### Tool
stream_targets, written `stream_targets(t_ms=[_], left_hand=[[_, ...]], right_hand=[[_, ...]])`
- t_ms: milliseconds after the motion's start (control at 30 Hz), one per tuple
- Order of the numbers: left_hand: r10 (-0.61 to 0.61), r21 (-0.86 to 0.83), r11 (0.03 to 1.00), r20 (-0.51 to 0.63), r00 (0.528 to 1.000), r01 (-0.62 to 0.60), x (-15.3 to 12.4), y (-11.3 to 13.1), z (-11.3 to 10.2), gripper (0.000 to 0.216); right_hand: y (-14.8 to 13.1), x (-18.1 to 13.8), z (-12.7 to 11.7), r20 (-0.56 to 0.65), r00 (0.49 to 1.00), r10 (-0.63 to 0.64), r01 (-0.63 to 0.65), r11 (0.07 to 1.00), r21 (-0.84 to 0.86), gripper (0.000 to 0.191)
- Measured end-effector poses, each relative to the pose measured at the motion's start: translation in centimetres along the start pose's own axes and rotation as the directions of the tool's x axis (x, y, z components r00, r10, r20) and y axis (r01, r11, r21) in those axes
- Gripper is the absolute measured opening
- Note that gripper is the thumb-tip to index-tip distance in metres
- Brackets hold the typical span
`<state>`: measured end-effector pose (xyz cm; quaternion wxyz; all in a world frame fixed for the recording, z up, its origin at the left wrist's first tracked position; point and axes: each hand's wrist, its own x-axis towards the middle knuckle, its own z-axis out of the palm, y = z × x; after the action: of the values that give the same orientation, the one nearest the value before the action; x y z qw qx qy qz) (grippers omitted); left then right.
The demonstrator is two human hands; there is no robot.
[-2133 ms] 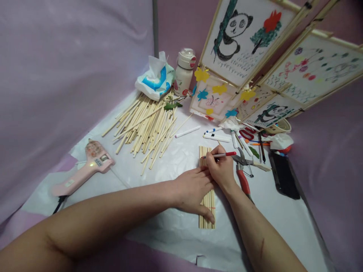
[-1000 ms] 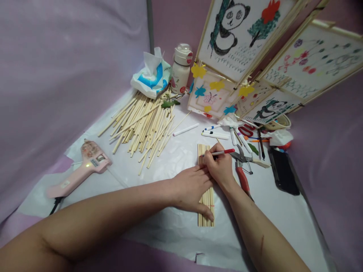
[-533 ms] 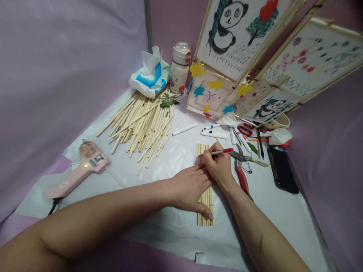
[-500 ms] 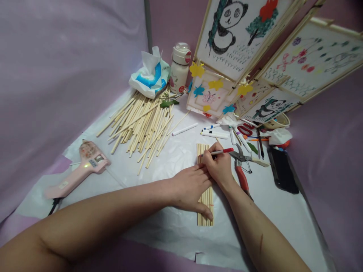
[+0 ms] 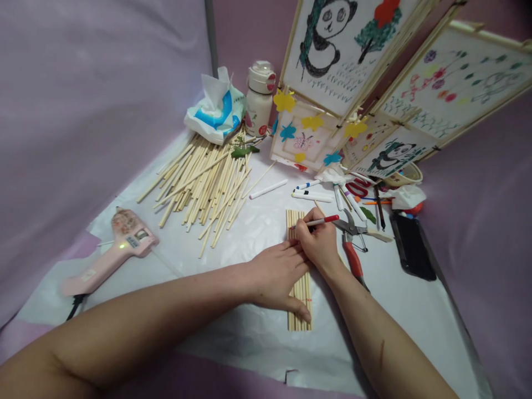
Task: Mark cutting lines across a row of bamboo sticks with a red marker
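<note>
A short row of wooden sticks lies side by side on the white sheet. My left hand lies flat on the middle of the row, fingers stretched out and pressing it down. My right hand is closed on a red-capped pen, whose tip touches the far left part of the row. A thin red line crosses the sticks near their near end.
A big pile of loose sticks lies at the back left by a tissue pack and a white bottle. A pink glue gun lies left. Red-handled pliers, markers, a black phone and painted panda frames are right.
The hands keep their hold; the pen tip has crept slightly left across the sticks. The whole view has drifted a little as my head moved.
</note>
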<state>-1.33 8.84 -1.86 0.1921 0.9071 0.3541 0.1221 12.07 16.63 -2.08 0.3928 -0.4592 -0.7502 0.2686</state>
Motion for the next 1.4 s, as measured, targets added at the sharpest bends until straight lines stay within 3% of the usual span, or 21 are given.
stream_targets(t_ms=[467, 1400], left_hand=[[0.019, -0.052, 0.998, -0.009, 1.0, -0.02, 0.03, -0.22, -0.24, 0.105], [0.011, -0.063, 0.998, 0.012, 1.0, -0.01, 0.18, -0.22, -0.29, 0.107]], right_hand=[[-0.15, 0.0, -0.29, -0.069, 0.996, 0.052, -0.049, 0.998, 0.04, 0.022], [-0.15, -0.06, -0.14, -0.042, 0.999, 0.029, -0.028, 0.999, 0.023, 0.022]])
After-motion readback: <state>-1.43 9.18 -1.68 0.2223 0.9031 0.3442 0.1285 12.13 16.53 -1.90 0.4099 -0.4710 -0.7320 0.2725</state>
